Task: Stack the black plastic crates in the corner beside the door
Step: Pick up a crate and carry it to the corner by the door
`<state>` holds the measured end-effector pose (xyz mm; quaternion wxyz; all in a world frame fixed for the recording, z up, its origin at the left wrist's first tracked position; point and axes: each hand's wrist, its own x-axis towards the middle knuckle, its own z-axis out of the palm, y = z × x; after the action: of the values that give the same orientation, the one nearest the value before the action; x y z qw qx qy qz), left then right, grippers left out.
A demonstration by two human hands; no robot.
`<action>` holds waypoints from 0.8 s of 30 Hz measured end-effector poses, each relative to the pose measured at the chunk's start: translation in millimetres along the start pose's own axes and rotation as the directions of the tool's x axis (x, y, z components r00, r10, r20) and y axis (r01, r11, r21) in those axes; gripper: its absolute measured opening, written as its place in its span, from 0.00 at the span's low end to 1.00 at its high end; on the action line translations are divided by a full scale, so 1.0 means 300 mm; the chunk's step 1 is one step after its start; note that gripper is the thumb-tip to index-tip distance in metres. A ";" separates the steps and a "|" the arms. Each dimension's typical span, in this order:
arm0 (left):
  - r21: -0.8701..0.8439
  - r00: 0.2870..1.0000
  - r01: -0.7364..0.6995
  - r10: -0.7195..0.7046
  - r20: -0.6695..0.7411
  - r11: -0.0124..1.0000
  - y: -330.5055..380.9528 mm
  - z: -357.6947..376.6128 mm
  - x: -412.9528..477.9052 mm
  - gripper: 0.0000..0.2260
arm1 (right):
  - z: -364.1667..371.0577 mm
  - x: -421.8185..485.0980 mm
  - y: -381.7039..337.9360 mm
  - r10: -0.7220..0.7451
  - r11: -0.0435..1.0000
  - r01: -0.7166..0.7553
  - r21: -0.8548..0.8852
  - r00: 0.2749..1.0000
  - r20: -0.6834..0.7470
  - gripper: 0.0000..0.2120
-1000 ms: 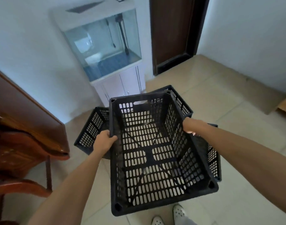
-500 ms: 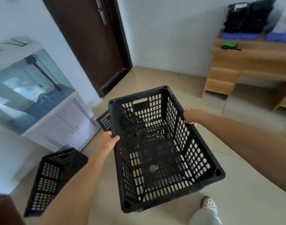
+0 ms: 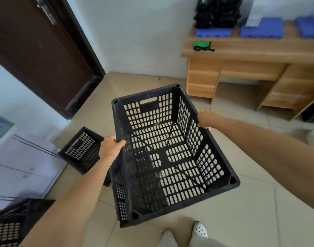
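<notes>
I carry an empty black slotted crate (image 3: 170, 157) in the air above the tiled floor, its open top facing me. My left hand (image 3: 110, 147) grips its left rim and my right hand (image 3: 206, 120) grips its right rim. A second black crate (image 3: 81, 150) sits on the floor to the left, beside a white cabinet. Part of a third black crate (image 3: 8, 227) shows at the bottom left corner. The dark brown door (image 3: 36, 50) stands at the upper left, and the floor corner (image 3: 120, 77) to its right lies bare.
A wooden desk (image 3: 250, 50) stands against the right wall with blue pads, a black bag and a green pouch (image 3: 202, 45) on it. The white cabinet (image 3: 22, 166) fills the left side. My white shoes (image 3: 199, 230) show at the bottom.
My view has swung right, toward the door corner and the desk. The crate in my hands has travelled with me; the floor crates have slid left and down in view.
</notes>
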<state>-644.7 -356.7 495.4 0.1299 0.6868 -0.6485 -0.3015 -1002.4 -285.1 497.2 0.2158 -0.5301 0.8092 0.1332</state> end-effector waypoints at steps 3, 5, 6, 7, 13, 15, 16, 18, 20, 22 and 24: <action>0.005 1.000 -0.015 0.015 0.004 1.000 0.076 0.049 0.127 0.09 | -0.053 0.125 0.053 0.018 0.999 -0.018 0.028 1.000 0.003 0.12; 0.009 1.000 -0.025 0.025 0.000 1.000 0.108 0.072 0.222 0.09 | -0.088 0.219 0.065 0.008 0.999 -0.008 0.033 1.000 0.012 0.12; 0.014 1.000 -0.026 0.026 0.000 1.000 0.120 0.079 0.271 0.08 | -0.107 0.272 0.062 0.000 0.999 -0.001 0.043 1.000 0.017 0.12; 0.017 1.000 -0.021 0.021 0.002 1.000 0.128 0.085 0.323 0.08 | -0.128 0.326 0.052 -0.011 0.999 0.010 0.052 1.000 0.020 0.12; -0.022 0.999 0.037 -0.036 0.016 0.999 0.180 0.104 0.708 0.10 | -0.294 0.694 -0.040 -0.068 0.997 0.065 0.034 0.995 0.073 0.13; -0.017 0.999 0.040 -0.039 0.027 0.999 0.215 0.096 0.834 0.10 | -0.370 0.801 -0.070 -0.063 0.998 0.060 0.034 0.990 0.122 0.14; -0.017 0.998 0.043 -0.042 0.040 0.999 0.234 0.090 0.894 0.10 | -0.404 0.856 -0.081 -0.054 0.998 0.048 0.044 0.990 0.134 0.14; -0.017 0.996 0.062 -0.061 0.058 0.998 0.283 0.075 1.015 0.12 | -0.466 0.970 -0.097 -0.031 0.998 0.025 0.065 0.994 0.102 0.13; -0.016 0.996 0.068 -0.067 0.055 0.998 0.329 0.060 1.141 0.11 | -0.531 1.076 -0.109 -0.024 0.993 0.012 0.118 0.995 0.101 0.12; 0.000 0.996 0.055 -0.054 0.065 0.999 0.365 0.052 1.243 0.10 | -0.597 1.171 -0.130 -0.034 0.993 0.019 0.119 0.992 0.124 0.13; 0.020 0.995 0.060 -0.061 0.079 0.998 0.405 0.050 1.338 0.09 | -0.654 1.284 -0.155 -0.032 0.993 0.018 0.113 0.991 0.126 0.13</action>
<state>-761.5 -757.6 454.2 0.0889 0.6946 -0.6347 -0.3268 -1133.5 -699.3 480.0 0.2982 -0.5177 0.7931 0.1186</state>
